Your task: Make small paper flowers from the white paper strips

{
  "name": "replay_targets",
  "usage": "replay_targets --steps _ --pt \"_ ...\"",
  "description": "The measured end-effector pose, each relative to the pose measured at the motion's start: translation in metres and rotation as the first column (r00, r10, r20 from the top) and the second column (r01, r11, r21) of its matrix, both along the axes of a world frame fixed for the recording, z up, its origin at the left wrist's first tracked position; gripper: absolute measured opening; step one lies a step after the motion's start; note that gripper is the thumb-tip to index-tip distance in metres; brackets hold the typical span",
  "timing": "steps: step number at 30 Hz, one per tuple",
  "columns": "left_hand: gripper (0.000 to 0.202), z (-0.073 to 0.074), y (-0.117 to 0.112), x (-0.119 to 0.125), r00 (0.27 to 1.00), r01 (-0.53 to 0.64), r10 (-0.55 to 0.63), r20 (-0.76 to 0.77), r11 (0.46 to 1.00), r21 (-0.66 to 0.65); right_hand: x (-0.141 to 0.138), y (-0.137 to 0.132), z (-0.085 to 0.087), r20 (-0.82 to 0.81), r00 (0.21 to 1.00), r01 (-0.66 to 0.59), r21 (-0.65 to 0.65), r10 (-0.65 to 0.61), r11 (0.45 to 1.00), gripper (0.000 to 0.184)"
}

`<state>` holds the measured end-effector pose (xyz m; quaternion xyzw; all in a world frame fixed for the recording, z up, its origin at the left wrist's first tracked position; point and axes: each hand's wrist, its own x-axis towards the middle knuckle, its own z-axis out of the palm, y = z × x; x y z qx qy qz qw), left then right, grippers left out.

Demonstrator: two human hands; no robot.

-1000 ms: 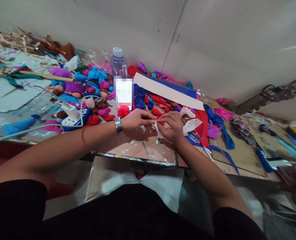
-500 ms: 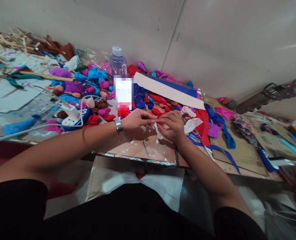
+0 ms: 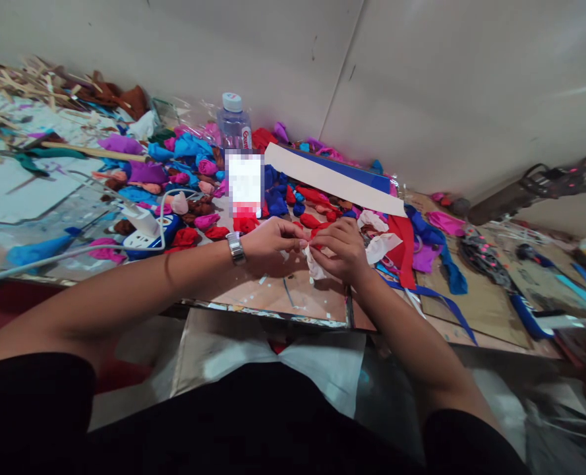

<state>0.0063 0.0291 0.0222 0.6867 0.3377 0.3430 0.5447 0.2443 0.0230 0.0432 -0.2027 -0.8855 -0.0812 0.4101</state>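
Note:
My left hand (image 3: 273, 239), with a metal watch (image 3: 235, 247) on its wrist, pinches thumb and fingertips at the edge of a cream piece of crepe paper (image 3: 314, 269). Fingers bent over that same paper, my right hand (image 3: 341, 249) meets the left at the fingertips. The paper hangs below the right fingers, and its upper part is hidden by them. More crumpled cream paper (image 3: 382, 248) lies just right of the right hand, beside a red strip (image 3: 406, 254). Small red rolled paper pieces (image 3: 315, 221) lie right behind both hands.
Behind the hands stand a bottle (image 3: 234, 125) and a blurred-out phone (image 3: 244, 181). A white charger in a blue power strip (image 3: 149, 237) trails a cable at left. A long cream card (image 3: 332, 178) lies at the back. Pliers (image 3: 30, 161) and wood sticks lie far left.
Both hands stay in nearly the same place. The fingertips have shifted slightly against the cream paper, which hangs a little differently below the right hand.

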Motion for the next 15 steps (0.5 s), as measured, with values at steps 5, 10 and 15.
replay_targets --steps 5,10,15 --pt "0.038 0.0025 -0.0013 0.0004 1.0 0.025 -0.025 -0.009 0.999 -0.046 0.0005 0.0014 0.0005 0.037 0.999 -0.014 -0.008 0.014 1.0 0.005" --pt "0.038 0.0028 -0.0006 -0.0003 0.999 0.043 -0.044 -0.024 0.998 -0.042 0.0022 0.0013 0.0021 0.071 0.997 -0.013 -0.007 0.014 1.0 0.004" --pt "0.035 0.0024 -0.0005 -0.0004 0.998 0.057 -0.058 -0.021 0.997 -0.055 0.0056 0.0051 0.0024 0.109 0.993 -0.053 0.005 0.052 0.999 0.005"
